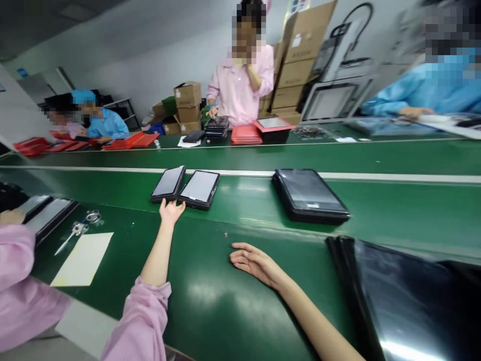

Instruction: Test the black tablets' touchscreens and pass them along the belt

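Over glossy green worktop, left hand spread at tablets, right hand unclenched; cardboard boxes behind

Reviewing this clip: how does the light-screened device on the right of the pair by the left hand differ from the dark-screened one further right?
The light-screened device shows a pale grey face; the dark-screened device is dark and glossy.
The light-screened device has the left hand at its near edge; the dark-screened device lies apart from both hands.
The dark-screened device looks larger in the picture than the light-screened device.
Both have black edges and lie face up.
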`<state>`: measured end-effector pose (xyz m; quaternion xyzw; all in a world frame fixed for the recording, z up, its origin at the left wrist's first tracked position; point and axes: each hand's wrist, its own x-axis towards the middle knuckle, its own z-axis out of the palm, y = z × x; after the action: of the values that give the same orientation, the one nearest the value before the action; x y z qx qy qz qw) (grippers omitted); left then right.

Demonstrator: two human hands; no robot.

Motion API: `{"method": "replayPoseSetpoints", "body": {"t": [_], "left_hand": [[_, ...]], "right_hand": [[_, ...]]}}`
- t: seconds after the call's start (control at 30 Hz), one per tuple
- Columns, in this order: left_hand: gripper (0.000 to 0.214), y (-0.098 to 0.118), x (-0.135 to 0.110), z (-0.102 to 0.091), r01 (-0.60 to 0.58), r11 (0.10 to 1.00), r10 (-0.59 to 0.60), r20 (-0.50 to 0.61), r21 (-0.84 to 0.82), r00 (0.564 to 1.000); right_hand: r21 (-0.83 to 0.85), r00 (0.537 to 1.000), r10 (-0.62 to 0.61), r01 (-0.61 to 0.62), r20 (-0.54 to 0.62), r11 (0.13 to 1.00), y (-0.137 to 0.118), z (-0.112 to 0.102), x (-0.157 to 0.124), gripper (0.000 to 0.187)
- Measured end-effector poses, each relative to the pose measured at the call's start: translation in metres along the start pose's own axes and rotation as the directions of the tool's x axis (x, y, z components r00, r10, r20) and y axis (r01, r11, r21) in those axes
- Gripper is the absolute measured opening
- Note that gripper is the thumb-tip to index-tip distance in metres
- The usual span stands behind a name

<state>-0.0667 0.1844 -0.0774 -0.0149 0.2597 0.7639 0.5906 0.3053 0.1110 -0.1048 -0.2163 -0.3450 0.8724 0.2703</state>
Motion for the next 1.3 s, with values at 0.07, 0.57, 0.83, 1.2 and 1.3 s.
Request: {"method": "replayPoseSetpoints", "body": {"t": [0.07,0.57,0.83,1.2,1.3], "left_hand": [[0.038,0.000,-0.001,0.003,0.023,1.000,-0.023,-0.004,0.019,1.000],[0.082,-0.033,-0.020,0.015,0.105,0.938,-0.151,0.118,0.329,0.981],[0.043,-0.117,-0.078,0.021,0.082,0.920,-0.171,0.204,0.384,0.964],[0.011,-0.168,-0.209,-0.023,0.171,0.914,-0.253,0.186,0.367,0.949],[0.014,-0.165,-0.246,-0.044,0.219,0.897,-0.295,0.152,0.383,0.943]], "right_hand": [[0.026,1.000,-0.020,0.021,-0.012,0.999,0.000,0.000,0.003,0.044],[-0.797,0.715,-0.696,0.455,0.062,0.397,-0.009,0.084,-0.031,0.059],[-0.805,0.070,-0.835,0.234,-0.546,0.546,-0.015,-0.001,0.009,0.046],[-0.801,0.155,-0.814,0.149,-0.560,0.579,0.014,0.003,-0.050,0.026],[-0.800,0.291,-0.793,0.126,-0.536,0.587,0.037,0.015,-0.086,0.033]]}}
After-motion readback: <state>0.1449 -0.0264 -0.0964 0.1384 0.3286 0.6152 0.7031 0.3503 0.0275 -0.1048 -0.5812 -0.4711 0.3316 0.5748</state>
